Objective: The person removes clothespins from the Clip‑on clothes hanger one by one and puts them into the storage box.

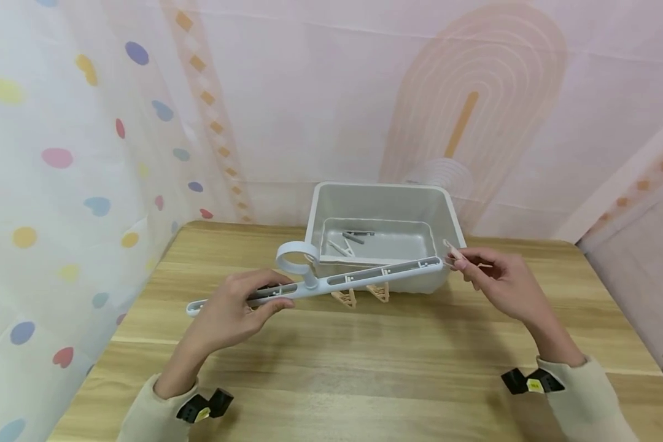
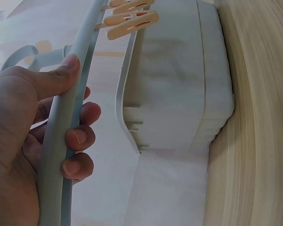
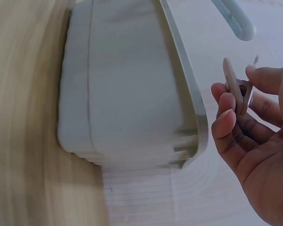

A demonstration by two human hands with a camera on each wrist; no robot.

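Pale-blue hanger runs slantwise near the bin, your left hand curled round its left half. Your right hand pinches a pinkish clip just off the hanger's right tip, so it's way nearer that end.

No text, brand or number could be read: a yellow label stood on the left sleeve's black device, and a second yellow label on the right sleeve's black device (any print too small to make out).
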